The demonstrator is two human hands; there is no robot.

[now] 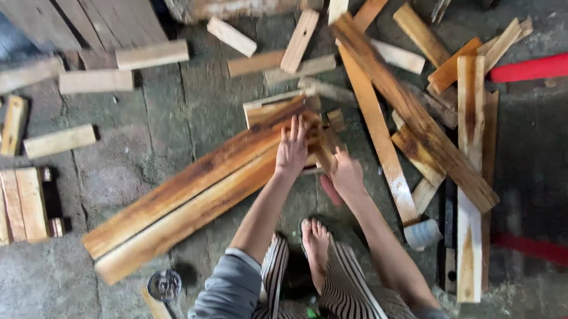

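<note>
Left hand [292, 148] is lying flat, fingers spread, pressing on the upper end of the long brown plank [193, 184], not gripping it. Right hand [345, 172] is curling around a short wood piece [326, 148] just beside it. The plank is slanting across the concrete floor [171, 116], a bare foot [317, 244] below, scattered offcuts lying around.

The long planks [186, 200] under the left hand [292, 148] are rough-sawn wood, amber-stained and matt. Pale offcuts [96, 81] at ten o'clock look drier, unfinished. The floor [138, 140] is coarse grey concrete. At five o'clock, striped trousers [354, 303] are soft cloth; a red bar [543, 67] at two o'clock looks smooth, painted.
</note>
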